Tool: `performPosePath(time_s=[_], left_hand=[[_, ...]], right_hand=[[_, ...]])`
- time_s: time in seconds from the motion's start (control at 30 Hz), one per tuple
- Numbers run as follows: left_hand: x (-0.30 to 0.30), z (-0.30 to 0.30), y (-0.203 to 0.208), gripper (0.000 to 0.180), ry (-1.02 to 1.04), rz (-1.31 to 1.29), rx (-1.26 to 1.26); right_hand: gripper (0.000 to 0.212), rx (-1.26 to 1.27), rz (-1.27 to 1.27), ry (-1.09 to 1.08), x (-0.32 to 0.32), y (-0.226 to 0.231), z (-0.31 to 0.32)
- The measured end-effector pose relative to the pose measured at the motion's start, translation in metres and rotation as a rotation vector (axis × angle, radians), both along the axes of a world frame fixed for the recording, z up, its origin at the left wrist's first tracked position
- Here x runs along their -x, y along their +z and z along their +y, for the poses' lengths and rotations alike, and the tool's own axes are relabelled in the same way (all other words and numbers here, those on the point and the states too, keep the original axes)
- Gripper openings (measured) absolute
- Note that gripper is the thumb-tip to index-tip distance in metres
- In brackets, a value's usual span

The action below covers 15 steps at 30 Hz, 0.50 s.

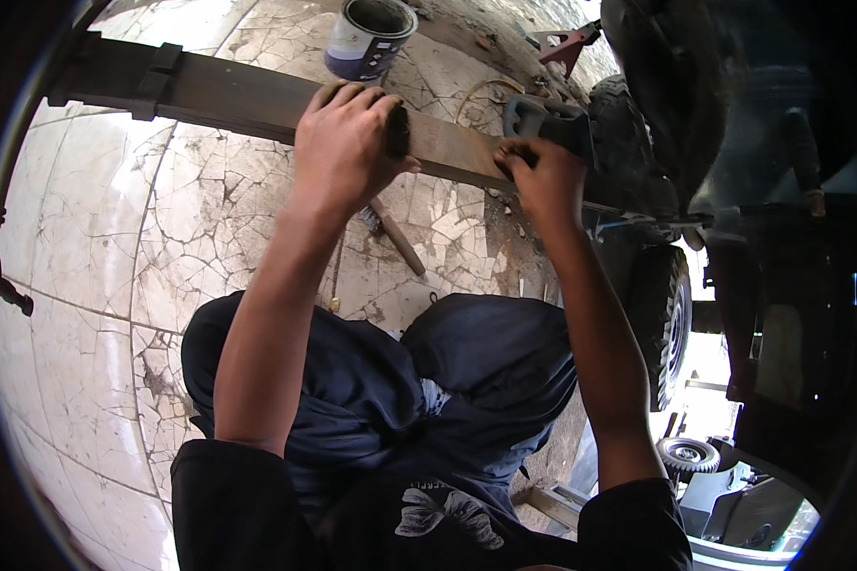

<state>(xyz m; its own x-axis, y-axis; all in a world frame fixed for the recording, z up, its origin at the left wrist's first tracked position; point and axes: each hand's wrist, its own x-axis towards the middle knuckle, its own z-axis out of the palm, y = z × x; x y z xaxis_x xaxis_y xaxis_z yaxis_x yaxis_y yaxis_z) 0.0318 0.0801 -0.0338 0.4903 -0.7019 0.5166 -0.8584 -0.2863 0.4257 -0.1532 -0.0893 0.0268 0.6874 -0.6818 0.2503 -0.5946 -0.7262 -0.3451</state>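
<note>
A long, rusty brown leaf spring [229, 88] runs across in front of me, from the upper left toward the dark vehicle underside on the right. A dark metal clip [155, 82] wraps its left part. My left hand [345, 138] is closed over the spring's middle, its fingers bent over the far edge. Beside its thumb sits a dark block-like piece [397, 133], partly covered by the hand. Farther right, my right hand [546, 176] rests at the spring with fingers curled in a pinch. Whatever lies between those fingertips is too small to make out.
A paint can [371, 40] stands beyond the spring. On the cracked tile floor lies a wooden-handled tool [400, 243], its head partly hidden. A black handle [548, 122] lies near the right hand. A red stand [571, 48] and a tyre [676, 314] are at right.
</note>
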Motion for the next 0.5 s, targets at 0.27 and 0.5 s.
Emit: performPosePath(time_s=[0.27, 0.5], left_hand=[[-0.001, 0.003, 0.003, 0.087, -0.064, -0.076, -0.095], [-0.010, 0.035, -0.006, 0.058, -0.046, -0.138, 0.221]], right_hand=[[0.021, 0.150, -0.068, 0.037, -0.006, -0.018, -0.019], [0.018, 0.001, -0.080, 0.111, -0.002, -0.017, -0.001]])
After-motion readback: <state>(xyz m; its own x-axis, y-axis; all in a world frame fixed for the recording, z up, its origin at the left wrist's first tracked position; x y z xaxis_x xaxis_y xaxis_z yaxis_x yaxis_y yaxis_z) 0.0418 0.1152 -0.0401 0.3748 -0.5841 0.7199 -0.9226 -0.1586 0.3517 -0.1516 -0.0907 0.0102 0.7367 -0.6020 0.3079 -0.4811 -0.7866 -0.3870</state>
